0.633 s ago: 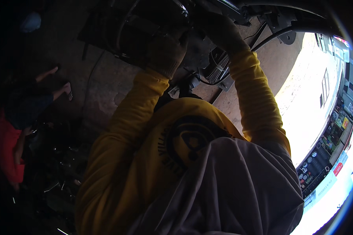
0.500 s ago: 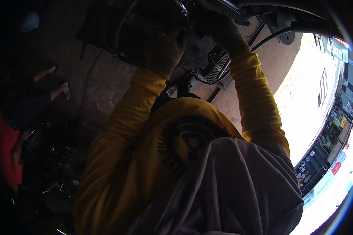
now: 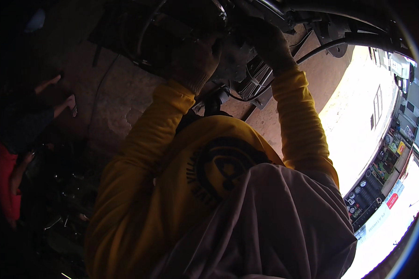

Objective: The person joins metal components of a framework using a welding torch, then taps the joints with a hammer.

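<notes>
My left hand (image 3: 196,63), in a dark knit work glove, is curled closed against dark machine parts at the top of the head view. What its fingers hold is lost in shadow. To its right, my right hand (image 3: 271,46), gloved too, reaches up among black metal parts, and its fingertips are hidden in the dark. A curved, shiny metal rim (image 3: 220,10) shows between and above the hands. Below my right hand lies a tied bundle of thin rods or wires (image 3: 257,76). A black hose (image 3: 323,49) runs off to the right from near that wrist.
A dark plate with a rounded end (image 3: 337,49) hangs at the upper right. Brown floor (image 3: 118,100) lies below the parts. Over on the left, a person in red (image 3: 5,181) sits near a dark heap of shiny parts (image 3: 60,218). Wheels (image 3: 358,193) line the bright outdoor area.
My right hand and wrist sit slightly lower in the picture. The left hand stays almost in place. The surroundings have shifted a little as the view turned.
</notes>
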